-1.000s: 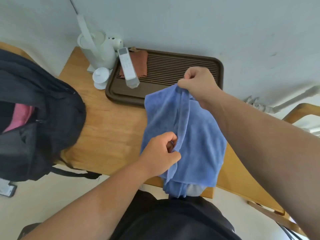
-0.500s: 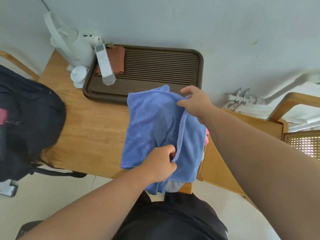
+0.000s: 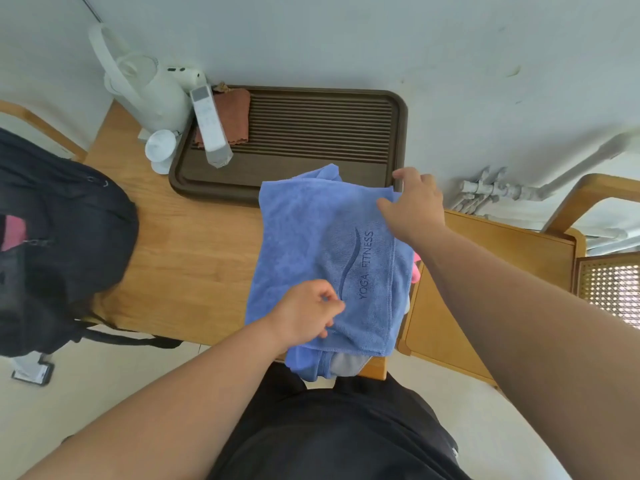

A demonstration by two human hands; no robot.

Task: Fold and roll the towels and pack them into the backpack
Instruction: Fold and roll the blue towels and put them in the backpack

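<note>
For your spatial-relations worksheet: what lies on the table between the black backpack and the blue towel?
In the head view, only bare wooden table separates the backpack from the blue towel; nothing stands on that stretch.

A home room: a wooden bench (image 3: 180,258) against a plain wall carries a white kettle (image 3: 152,95), tea tray (image 3: 311,133) and remote (image 3: 211,126).

Two bare hands, left (image 3: 306,315) and right (image 3: 414,207); one blue towel (image 3: 318,247); one black backpack (image 3: 59,244); one brown slatted tray (image 3: 311,133); one white kettle (image 3: 149,91); one white remote (image 3: 210,126); one small brown cloth (image 3: 233,112); one wooden table (image 3: 187,258)
</note>
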